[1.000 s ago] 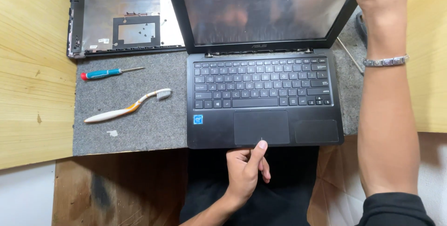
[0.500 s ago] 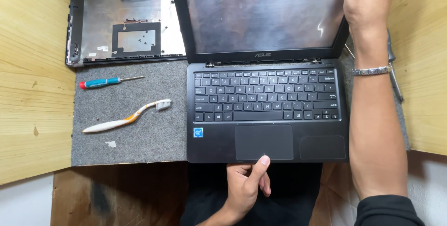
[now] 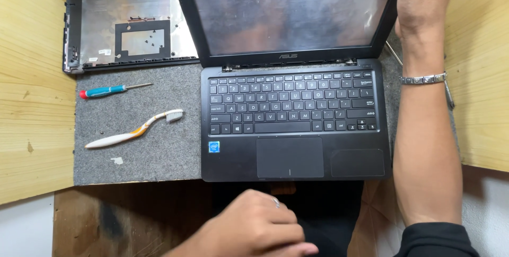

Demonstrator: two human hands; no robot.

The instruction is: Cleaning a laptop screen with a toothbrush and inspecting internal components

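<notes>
Since the earlier frame, the left hand [image 3: 254, 230] has come away from the front edge of the laptop [image 3: 294, 124] and now sits curled below it, fingers drawn together, holding nothing that can be seen. Right hand [image 3: 424, 2] remains at the upper right corner of the raised screen [image 3: 286, 10]; whether its fingers clasp the bezel cannot be told, as the frame cuts them off.

Laptop lies open on the right half of the grey mat [image 3: 138, 151], its long axis running left to right, front edge level with the mat's near edge. Right hand is the nearer to the screen; left hand is nearer the touchpad.

Left of the laptop lie a toothbrush [image 3: 132, 130] and a small screwdriver [image 3: 108, 90], well apart from it. A removed bottom cover [image 3: 127, 24] occupies the mat's far left corner. Wooden panels [image 3: 32, 103] border both sides.
</notes>
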